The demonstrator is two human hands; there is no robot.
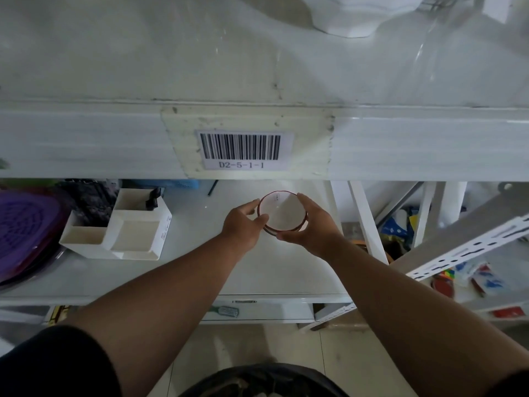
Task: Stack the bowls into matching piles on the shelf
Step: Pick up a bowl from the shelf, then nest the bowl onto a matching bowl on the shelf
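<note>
Both hands (243,224) (312,224) hold bowl (282,214) | shelf label (244,150): "D2-5-1-1"

Two hands, the left hand (243,224) and the right hand (309,224), are in view. There is one small red-rimmed bowl (282,213), with a second rim edge showing just beneath it. There is one white organizer box (120,227), one purple basket (23,227), one barcode label (243,149) and one large white bowl (352,15).

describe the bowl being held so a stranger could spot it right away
Find the barcode label on the white shelf edge; the bowl sits just below it on the lower shelf, between the left hand and right hand. It alone is round, white with a dark red rim.
</note>
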